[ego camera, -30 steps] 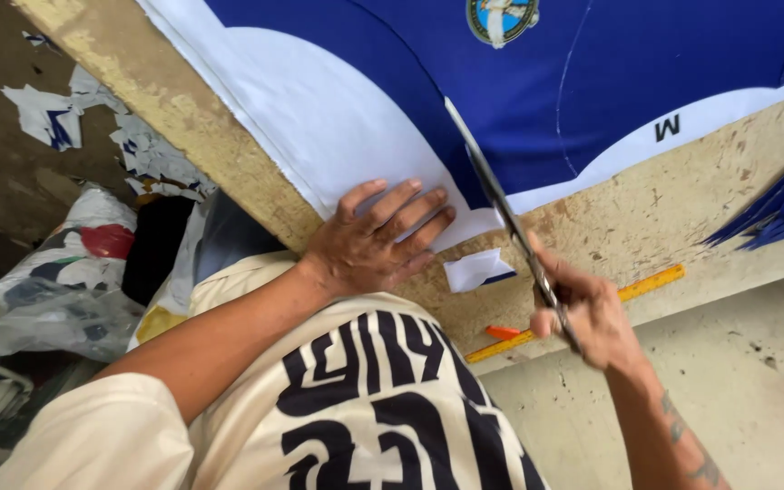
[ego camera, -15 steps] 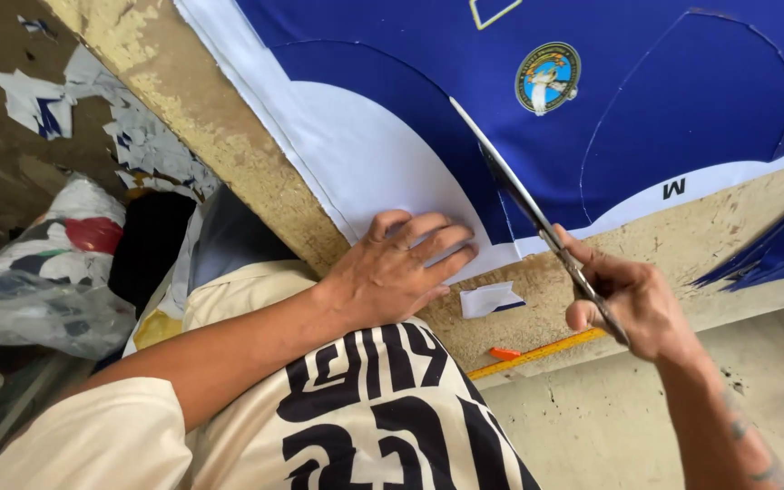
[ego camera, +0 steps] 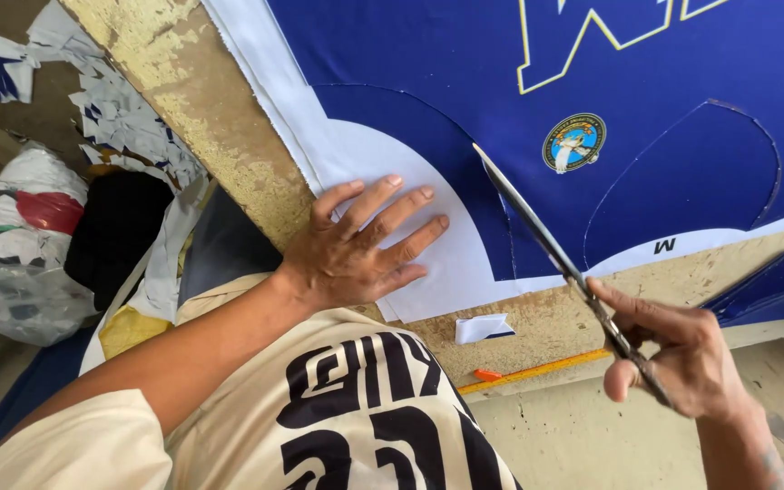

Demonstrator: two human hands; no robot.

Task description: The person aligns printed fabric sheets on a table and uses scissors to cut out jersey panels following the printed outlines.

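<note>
The left hand [ego camera: 356,249] lies flat with its fingers [ego camera: 410,238] spread wide, pressing down a white part of a printed fabric sheet [ego camera: 465,63] near the near edge of the surface [ego camera: 555,322]. The right hand [ego camera: 682,358] has its fingers [ego camera: 646,313] closed through the handles of a long pair of scissors [ego camera: 546,245]. The blades look nearly closed, and their tip points away from the person, resting on the boundary between the white part and the blue print.

The sheet is mostly deep blue, with a round crest badge [ego camera: 574,142], yellow-outlined lettering toward the far side, and thin curved outlines marking garment shapes. It covers most of the worn wooden surface and reaches almost to its near edge. Judging by the blade position, the cut along the curved neckline outline seems only partly done. The larger marked shapes to the right appear uncut.

A small white offcut [ego camera: 485,327] lies on the bare strip at the near edge, beside a yellow ruler [ego camera: 537,370] with an orange end. To the left, past the surface's corner, the floor holds paper scraps [ego camera: 111,113] and stuffed plastic bags [ego camera: 20,254]. The blue area ahead of the scissors is open, with room for the blades to travel. The person's torso stands close against the near edge.
</note>
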